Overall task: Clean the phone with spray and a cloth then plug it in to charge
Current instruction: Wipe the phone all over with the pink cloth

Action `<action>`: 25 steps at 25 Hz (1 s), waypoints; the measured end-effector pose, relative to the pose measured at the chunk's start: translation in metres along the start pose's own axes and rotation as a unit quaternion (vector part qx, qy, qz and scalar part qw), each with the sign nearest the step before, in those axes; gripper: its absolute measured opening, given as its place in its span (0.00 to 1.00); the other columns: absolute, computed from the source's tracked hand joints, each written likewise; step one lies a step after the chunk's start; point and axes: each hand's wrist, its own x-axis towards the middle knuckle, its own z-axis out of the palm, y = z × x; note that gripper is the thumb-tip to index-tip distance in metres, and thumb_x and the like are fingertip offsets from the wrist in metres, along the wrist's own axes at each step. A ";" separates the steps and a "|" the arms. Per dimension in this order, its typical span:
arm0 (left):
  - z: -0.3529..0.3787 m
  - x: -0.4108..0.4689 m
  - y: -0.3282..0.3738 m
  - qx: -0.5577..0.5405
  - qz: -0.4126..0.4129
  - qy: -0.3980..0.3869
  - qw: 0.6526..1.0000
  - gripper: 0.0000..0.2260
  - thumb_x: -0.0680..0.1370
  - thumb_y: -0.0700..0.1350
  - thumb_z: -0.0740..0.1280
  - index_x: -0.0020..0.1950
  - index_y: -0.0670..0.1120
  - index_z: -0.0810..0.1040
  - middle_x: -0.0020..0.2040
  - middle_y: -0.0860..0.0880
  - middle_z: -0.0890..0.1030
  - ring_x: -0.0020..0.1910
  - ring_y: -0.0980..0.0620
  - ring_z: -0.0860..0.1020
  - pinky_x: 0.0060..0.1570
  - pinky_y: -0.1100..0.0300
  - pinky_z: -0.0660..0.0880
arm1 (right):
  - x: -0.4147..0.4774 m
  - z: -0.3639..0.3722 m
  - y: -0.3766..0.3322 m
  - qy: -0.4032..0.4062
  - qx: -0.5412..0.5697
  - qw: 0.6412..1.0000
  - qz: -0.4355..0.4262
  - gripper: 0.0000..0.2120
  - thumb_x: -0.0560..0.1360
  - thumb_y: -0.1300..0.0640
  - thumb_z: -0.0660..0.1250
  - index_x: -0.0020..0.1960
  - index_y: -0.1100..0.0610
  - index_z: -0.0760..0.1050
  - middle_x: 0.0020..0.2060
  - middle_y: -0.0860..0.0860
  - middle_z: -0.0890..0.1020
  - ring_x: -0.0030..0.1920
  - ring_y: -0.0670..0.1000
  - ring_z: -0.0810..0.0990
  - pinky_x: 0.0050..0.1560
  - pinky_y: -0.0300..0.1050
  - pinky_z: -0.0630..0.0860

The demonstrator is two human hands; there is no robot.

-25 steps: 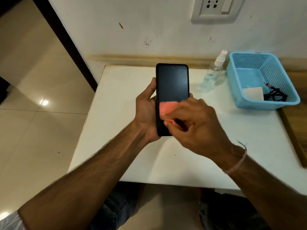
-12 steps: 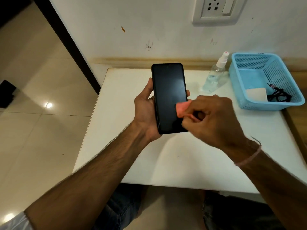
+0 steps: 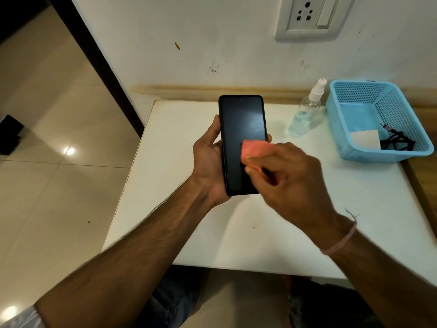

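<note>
White tabletop [image 3: 295,233] sits beneath a black glass-fronted smartphone [image 3: 241,124], which the left hand [image 3: 208,162] holds above it with fingers wrapped round its edges, while the right hand [image 3: 290,176] pinches a small pink cloth [image 3: 254,150] against the lower screen; a hard rub could probably knock it from that one-handed grip.

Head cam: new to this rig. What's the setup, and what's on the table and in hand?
No robot here: one camera worn on a person's head looks down at their bare hands. The left hand grips a black phone, screen dark. The right hand pinches a pink cloth against the screen. On the white table stand a clear spray bottle and a blue basket holding a white block, likely a charger, and a black cable. A wall socket sits above.
</note>
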 end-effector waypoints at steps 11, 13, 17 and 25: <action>0.002 0.000 0.001 -0.021 0.016 0.019 0.999 0.36 0.78 0.68 0.57 0.72 0.40 0.73 0.61 0.39 0.78 0.56 0.40 0.78 0.63 0.48 0.73 | -0.004 0.007 -0.012 -0.057 0.054 0.997 0.002 0.18 0.77 0.43 0.65 0.50 0.57 0.84 0.46 0.51 0.84 0.48 0.53 0.80 0.52 0.49 0.76; 0.002 -0.001 0.003 -0.027 0.025 0.020 0.999 0.36 0.78 0.68 0.56 0.71 0.40 0.74 0.62 0.39 0.78 0.54 0.39 0.79 0.60 0.48 0.76 | -0.003 0.003 -0.006 -0.038 0.073 0.996 0.038 0.20 0.78 0.44 0.62 0.47 0.59 0.84 0.44 0.51 0.82 0.46 0.52 0.79 0.51 0.44 0.76; 0.001 -0.002 0.003 -0.019 0.032 0.016 0.999 0.35 0.79 0.68 0.54 0.67 0.40 0.78 0.59 0.38 0.81 0.52 0.40 0.81 0.57 0.48 0.78 | -0.009 0.010 -0.002 0.028 0.030 0.990 0.137 0.16 0.73 0.47 0.71 0.56 0.55 0.78 0.52 0.51 0.74 0.51 0.52 0.76 0.49 0.40 0.74; 0.000 0.003 0.001 -0.002 0.053 0.034 0.998 0.37 0.80 0.69 0.51 0.72 0.40 0.73 0.59 0.38 0.78 0.54 0.40 0.79 0.58 0.46 0.76 | -0.022 0.014 -0.002 0.054 0.123 0.963 0.233 0.18 0.68 0.38 0.70 0.52 0.44 0.69 0.48 0.43 0.76 0.43 0.43 0.78 0.41 0.24 0.73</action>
